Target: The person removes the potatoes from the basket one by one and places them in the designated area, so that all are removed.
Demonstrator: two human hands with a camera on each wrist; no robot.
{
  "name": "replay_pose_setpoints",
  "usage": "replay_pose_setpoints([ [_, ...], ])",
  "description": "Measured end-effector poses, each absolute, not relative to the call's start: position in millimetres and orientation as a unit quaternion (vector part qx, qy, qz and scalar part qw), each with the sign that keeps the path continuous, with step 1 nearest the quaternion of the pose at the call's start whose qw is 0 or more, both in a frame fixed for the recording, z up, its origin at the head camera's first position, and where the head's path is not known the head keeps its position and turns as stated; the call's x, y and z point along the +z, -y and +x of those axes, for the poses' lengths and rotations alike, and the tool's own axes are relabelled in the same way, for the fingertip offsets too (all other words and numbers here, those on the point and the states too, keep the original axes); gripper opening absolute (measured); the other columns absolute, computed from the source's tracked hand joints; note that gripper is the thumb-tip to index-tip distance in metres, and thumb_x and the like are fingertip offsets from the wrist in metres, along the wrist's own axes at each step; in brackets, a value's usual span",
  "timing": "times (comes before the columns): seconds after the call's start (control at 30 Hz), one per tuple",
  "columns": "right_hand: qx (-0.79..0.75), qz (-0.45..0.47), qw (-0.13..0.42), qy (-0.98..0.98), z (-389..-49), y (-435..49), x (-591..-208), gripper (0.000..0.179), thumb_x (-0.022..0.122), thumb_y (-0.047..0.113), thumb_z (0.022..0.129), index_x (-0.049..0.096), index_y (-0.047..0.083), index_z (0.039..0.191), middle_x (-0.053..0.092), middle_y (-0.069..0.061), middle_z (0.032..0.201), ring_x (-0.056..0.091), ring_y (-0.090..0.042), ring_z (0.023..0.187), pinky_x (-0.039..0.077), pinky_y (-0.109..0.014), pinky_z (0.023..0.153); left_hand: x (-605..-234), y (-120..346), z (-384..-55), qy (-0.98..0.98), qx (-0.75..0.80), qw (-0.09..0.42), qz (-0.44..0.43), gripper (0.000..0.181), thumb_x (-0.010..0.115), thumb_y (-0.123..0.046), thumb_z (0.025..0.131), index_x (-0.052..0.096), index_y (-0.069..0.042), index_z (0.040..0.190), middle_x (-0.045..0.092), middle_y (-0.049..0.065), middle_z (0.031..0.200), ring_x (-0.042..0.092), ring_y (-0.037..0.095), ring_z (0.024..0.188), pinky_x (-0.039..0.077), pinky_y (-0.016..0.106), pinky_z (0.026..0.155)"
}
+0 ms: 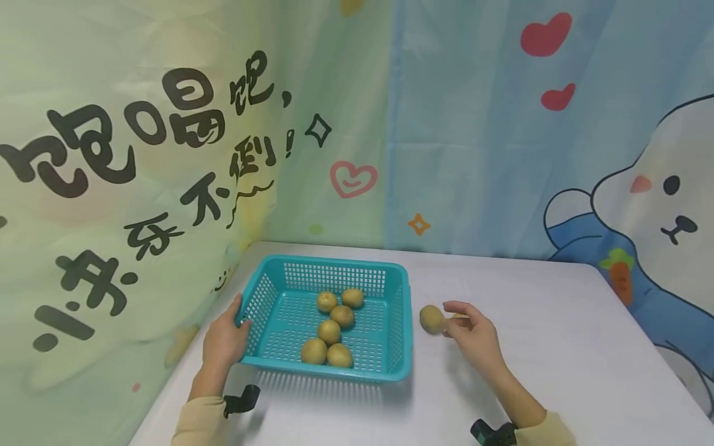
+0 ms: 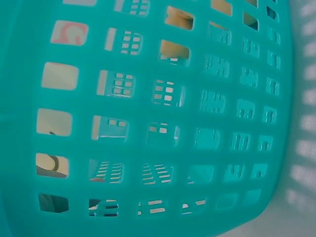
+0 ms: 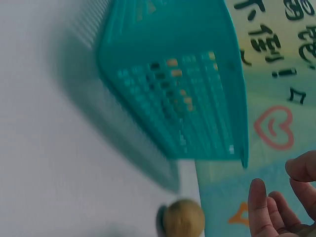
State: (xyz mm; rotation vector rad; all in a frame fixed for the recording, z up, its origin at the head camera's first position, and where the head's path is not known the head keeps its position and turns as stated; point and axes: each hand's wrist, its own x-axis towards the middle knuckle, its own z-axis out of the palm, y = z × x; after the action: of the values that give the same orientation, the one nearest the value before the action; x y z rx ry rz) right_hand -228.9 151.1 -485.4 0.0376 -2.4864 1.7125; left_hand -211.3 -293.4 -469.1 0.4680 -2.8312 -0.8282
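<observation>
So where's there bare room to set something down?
The table is bare right of the right hand and in front of the basket. Inside the basket, there's room left of the potatoes. It's crowded between basket and right hand, where a loose potato sits.

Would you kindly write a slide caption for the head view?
Left hand holding a perforated teal basket of six potatoes, right hand beside another potato outside.

Perhaps a potato (image 1: 458,316), mostly hidden behind the right grip (image 1: 476,339)
</observation>
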Motion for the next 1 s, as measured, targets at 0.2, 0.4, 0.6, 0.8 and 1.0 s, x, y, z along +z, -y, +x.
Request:
replay_pose_setpoints([
  [0.2, 0.562, 0.067, 0.091, 0.819, -219.6, -109.9, -479.9, 0.025, 0.064, 0.002, 0.09, 0.064, 0.004, 0.116, 0.064, -0.011, 0.116, 0.063, -0.023, 0.096, 0.054, -0.023, 0.074, -469.6, 293.1, -210.6, 0.942, -0.288, 0.074, 0.156, 0.065, 0.057, -0.013, 0.097, 0.027, -0.005, 0.154, 0.042, 0.031, 0.144, 0.049, 0.048, 0.123, 0.042, 0.058, 0.093],
  [0.4, 0.538, 0.125, 0.118, 0.825, -216.1, -74.1, -471.1, 0.028, 0.068, -0.003, 0.085, 0.067, 0.008, 0.11, 0.065, -0.005, 0.112, 0.064, -0.023, 0.097, 0.053, -0.024, 0.073, -469.5, 294.6, -209.9, 0.941, -0.292, 0.067, 0.16, 0.065, 0.057, -0.014, 0.097, 0.026, -0.005, 0.154, 0.043, 0.031, 0.144, 0.051, 0.047, 0.121, 0.043, 0.057, 0.091],
  [0.6, 0.533, 0.189, 0.096, 0.819, -218.5, -41.4, -470.0, 0.03, 0.07, -0.002, 0.084, 0.068, 0.013, 0.109, 0.066, 0.0, 0.111, 0.064, -0.022, 0.094, 0.053, -0.026, 0.072, -469.5, 296.7, -212.2, 0.94, -0.294, 0.07, 0.161, 0.065, 0.057, -0.015, 0.097, 0.027, -0.007, 0.154, 0.043, 0.03, 0.144, 0.051, 0.046, 0.121, 0.044, 0.057, 0.09],
  [0.8, 0.52, 0.223, 0.073, 0.821, -220.2, -17.0, -468.8, 0.032, 0.071, -0.003, 0.081, 0.068, 0.013, 0.109, 0.068, -0.002, 0.11, 0.065, -0.023, 0.091, 0.053, -0.025, 0.07, -469.3, 296.0, -213.8, 0.938, -0.299, 0.072, 0.162, 0.066, 0.058, -0.015, 0.096, 0.027, -0.007, 0.154, 0.043, 0.029, 0.144, 0.051, 0.046, 0.122, 0.044, 0.056, 0.09],
  [1.0, 0.431, 0.248, -0.052, 0.866, -228.9, -2.8, -470.1, 0.038, 0.074, 0.011, 0.084, 0.064, 0.006, 0.12, 0.066, -0.009, 0.119, 0.064, -0.031, 0.098, 0.052, -0.038, 0.077, -469.0, 295.9, -213.8, 0.936, -0.3, 0.073, 0.17, 0.066, 0.058, -0.015, 0.096, 0.028, -0.007, 0.154, 0.043, 0.028, 0.145, 0.048, 0.047, 0.126, 0.042, 0.058, 0.094],
])
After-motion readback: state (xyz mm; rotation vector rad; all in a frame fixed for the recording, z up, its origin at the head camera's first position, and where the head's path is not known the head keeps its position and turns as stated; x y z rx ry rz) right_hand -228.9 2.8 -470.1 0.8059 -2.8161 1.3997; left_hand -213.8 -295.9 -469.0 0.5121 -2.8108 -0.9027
